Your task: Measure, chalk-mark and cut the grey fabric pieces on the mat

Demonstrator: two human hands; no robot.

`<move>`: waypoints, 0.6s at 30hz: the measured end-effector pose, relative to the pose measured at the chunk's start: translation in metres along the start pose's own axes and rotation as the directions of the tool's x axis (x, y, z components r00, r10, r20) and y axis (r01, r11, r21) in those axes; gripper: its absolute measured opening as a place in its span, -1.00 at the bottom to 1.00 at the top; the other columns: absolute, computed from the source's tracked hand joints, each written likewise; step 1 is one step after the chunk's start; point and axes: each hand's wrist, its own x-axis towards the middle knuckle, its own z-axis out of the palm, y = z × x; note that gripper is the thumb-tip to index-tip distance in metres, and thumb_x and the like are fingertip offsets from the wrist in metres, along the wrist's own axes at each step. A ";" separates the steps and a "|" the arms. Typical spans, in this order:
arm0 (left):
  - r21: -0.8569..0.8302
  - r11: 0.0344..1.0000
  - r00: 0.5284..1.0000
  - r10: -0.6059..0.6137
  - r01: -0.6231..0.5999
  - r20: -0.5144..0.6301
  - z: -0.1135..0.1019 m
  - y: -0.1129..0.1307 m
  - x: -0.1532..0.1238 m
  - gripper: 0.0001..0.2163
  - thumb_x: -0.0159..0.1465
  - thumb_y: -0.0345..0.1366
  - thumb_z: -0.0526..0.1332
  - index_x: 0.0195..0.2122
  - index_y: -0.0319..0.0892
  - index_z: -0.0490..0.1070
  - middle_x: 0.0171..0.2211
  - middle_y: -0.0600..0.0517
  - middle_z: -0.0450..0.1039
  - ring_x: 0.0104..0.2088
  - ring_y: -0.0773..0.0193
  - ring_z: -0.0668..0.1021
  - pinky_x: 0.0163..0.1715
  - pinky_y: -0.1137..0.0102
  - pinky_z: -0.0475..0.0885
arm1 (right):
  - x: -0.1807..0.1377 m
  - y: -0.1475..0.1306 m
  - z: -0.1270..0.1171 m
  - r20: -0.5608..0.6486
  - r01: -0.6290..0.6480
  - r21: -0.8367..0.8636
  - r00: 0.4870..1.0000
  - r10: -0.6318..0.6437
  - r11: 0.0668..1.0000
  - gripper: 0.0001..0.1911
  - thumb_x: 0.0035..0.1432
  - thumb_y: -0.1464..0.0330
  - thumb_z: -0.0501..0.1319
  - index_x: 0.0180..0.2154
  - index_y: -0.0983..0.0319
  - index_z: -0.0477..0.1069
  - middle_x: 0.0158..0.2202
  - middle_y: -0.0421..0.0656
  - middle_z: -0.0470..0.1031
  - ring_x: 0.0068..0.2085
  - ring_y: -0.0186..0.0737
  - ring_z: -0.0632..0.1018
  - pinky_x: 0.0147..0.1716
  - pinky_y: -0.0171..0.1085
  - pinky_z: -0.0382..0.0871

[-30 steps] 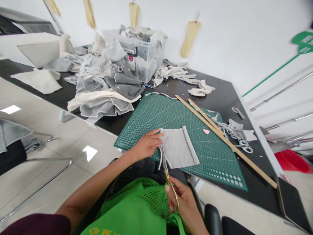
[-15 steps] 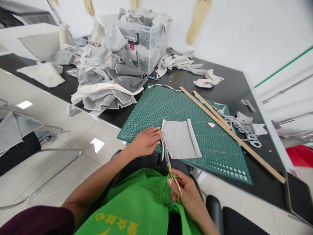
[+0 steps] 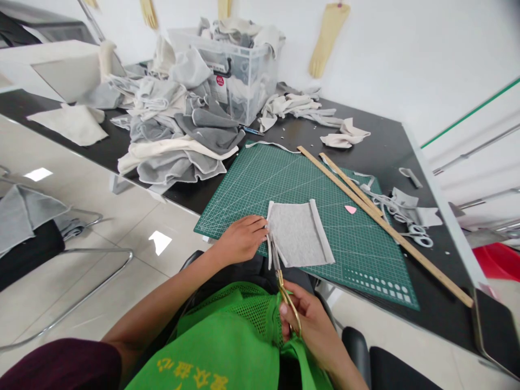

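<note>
A grey fabric piece with rolled hems lies on the green cutting mat near its front edge. My left hand pinches the narrow strip along the piece's left edge. My right hand grips gold-handled scissors, whose blades point up into the fabric's left edge, between strip and main piece.
A heap of grey and cream cloth and a clear bin stand at the back left. Two wooden rulers cross the mat's right side, beside a pink chalk, scraps and white-handled scissors. A red tub sits right.
The view has shifted slightly. My hands have stayed at the fabric's left edge, with the scissors still in the cut.
</note>
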 end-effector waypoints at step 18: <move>-0.101 0.982 0.984 -0.165 0.158 -0.065 0.006 0.000 0.007 -0.83 0.42 -0.20 0.15 -0.20 -0.10 0.51 0.00 0.06 0.54 0.17 0.17 0.45 0.29 0.12 0.22 | -0.024 -0.018 -0.042 -0.048 0.099 0.367 0.995 -0.087 0.925 -0.49 0.19 0.01 0.29 0.04 0.18 0.43 -0.55 -0.32 0.28 -0.69 -0.51 0.15 -0.75 -0.45 -0.01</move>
